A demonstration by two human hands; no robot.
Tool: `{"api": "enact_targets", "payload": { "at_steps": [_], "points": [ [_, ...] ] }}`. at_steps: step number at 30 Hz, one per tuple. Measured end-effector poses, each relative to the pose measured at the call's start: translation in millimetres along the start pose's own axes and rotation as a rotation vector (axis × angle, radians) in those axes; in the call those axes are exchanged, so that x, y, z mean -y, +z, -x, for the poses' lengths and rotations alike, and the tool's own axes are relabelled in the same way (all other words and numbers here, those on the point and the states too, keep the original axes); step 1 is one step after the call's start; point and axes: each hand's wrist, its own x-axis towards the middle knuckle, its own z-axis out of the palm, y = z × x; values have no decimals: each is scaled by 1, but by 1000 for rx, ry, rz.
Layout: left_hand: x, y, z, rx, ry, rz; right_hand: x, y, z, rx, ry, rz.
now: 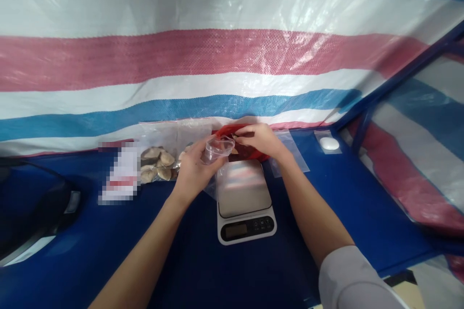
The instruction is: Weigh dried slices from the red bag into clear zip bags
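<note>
As the left hand (191,166) curls round a cup (217,149), likely light and flexible, best held by its wall, just behind the scale (245,195), the half-closed right hand (261,139), its hold unclear, reaches into the red bag (228,130) there.

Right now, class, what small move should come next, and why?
Perhaps shift the right hand toward the clear round plastic cup: that hand is at the open red plastic bag, and the left hand holds the cup beside it.
</note>
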Motion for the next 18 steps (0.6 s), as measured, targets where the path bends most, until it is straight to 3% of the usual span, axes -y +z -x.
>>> {"api": "enact_targets", "payload": {
  "at_steps": [4,8,13,18],
  "points": [
    [-2,2,0,24,43,-24,10,-23,8,18,-100,-291],
    [-4,8,2,60,69,-35,31,-36,17,71,-148,-401],
    [-6,16,6,92,96,-15,48,-34,21,195,-259,-241],
    [-7,20,8,123,78,34,56,-32,24,298,-249,18]
  ]
}}
